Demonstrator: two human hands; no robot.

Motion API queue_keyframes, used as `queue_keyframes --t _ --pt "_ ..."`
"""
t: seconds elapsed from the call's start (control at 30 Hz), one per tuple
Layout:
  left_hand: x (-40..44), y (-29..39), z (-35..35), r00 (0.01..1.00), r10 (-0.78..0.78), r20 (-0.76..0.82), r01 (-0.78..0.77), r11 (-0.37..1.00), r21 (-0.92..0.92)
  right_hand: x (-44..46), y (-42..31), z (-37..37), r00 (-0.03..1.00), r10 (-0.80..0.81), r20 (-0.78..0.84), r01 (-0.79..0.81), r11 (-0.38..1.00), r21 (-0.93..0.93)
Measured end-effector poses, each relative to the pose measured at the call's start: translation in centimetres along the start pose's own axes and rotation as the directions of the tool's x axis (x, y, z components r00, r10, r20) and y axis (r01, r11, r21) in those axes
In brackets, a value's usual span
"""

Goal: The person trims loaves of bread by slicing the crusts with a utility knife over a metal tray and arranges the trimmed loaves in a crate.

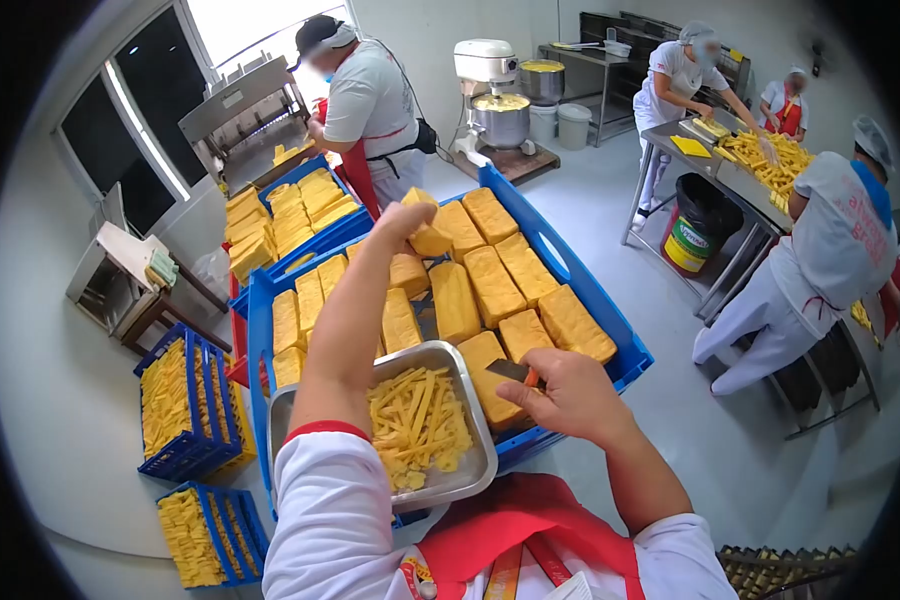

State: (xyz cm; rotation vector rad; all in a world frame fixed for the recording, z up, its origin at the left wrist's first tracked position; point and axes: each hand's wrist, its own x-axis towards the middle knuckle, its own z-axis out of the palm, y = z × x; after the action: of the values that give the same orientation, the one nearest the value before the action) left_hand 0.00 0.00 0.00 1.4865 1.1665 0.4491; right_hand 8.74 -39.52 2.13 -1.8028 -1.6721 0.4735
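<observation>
My left hand (403, 222) reaches to the far side of a blue crate (630, 362) and is closed on a golden-brown bread loaf (432, 238), which looks raised and tilted above the others. Several rectangular loaves (455, 300) lie in rows in the crate. Near the crate's front right, my right hand (560, 392) grips a small knife (508, 370) with an orange handle, its blade pointing left over a loaf. A metal pan (482, 440) sits at the crate's front edge, holding pale yellow strips (420, 425); my left forearm hides part of it.
At the left stand stacked blue crates (198, 420) of sliced pieces. A co-worker (370, 110) stands beyond my crate at a machine (245, 110). A stand mixer (490, 100) is at the back. More people work around a metal table (685, 140) with strips; a black bucket (698, 225) stands beside it.
</observation>
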Motion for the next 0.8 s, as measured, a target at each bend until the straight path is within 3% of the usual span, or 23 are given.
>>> queue_keyframes --t 0.07,0.1,0.17,0.2,0.23,0.33,0.4,0.43,0.5,0.53,0.67,0.8 --pt "-1.8 0.9 -1.1 0.993 0.008 0.114 0.027 0.955 -0.297 0.3 0.2 -0.5 0.999 -0.026 -0.032 0.025 1.000 -0.017" --pt "-4.6 2.0 -2.5 0.995 0.033 0.091 -0.004 0.953 -0.303 0.7 -0.8 -0.4 0.997 -0.058 -0.042 0.057 0.998 -0.026" --pt "-10.8 2.6 -3.7 0.977 0.069 0.199 0.042 0.862 -0.505 1.5 -2.0 -0.3 0.991 -0.043 -0.130 0.037 0.998 -0.049" --pt "-12.6 2.0 -4.4 0.968 0.084 0.238 0.060 0.840 -0.540 2.3 -1.9 0.2 0.969 -0.109 -0.222 0.111 0.994 -0.001" --pt "-14.6 1.2 -5.0 0.956 0.103 0.274 0.076 0.817 -0.572 3.1 -2.4 0.4 0.968 -0.129 -0.217 0.134 0.991 0.008" --pt "-22.7 -0.6 -3.8 0.961 0.202 0.187 -0.001 0.683 -0.730 5.9 -4.1 1.3 0.888 -0.284 -0.361 0.269 0.959 -0.091" --pt "-25.7 -2.7 -3.9 0.958 0.240 0.157 0.002 0.543 -0.840 6.9 -5.8 2.1 0.876 -0.325 -0.356 0.325 0.944 -0.062" --pt "-26.8 -3.4 -4.0 0.962 0.235 0.136 -0.013 0.538 -0.843 7.2 -6.5 2.5 0.867 -0.349 -0.356 0.358 0.933 -0.044" --pt "-29.0 -4.5 -4.0 0.951 0.290 0.107 0.014 0.305 -0.952 7.3 -7.8 3.5 0.856 -0.386 -0.345 0.405 0.914 -0.018" --pt "-29.7 -5.1 -4.1 0.958 0.282 0.060 -0.015 0.257 -0.966 7.4 -8.3 4.0 0.845 -0.409 -0.345 0.436 0.900 -0.002" --pt "-32.4 -6.0 -3.4 0.972 0.198 -0.129 -0.174 0.231 -0.957 7.6 -9.7 5.4 0.814 -0.469 -0.344 0.509 0.860 0.031" --pt "-33.6 -6.9 -2.5 0.974 0.163 -0.157 -0.188 0.192 -0.963 7.8 -10.5 6.2 0.760 -0.532 -0.373 0.585 0.810 0.037"
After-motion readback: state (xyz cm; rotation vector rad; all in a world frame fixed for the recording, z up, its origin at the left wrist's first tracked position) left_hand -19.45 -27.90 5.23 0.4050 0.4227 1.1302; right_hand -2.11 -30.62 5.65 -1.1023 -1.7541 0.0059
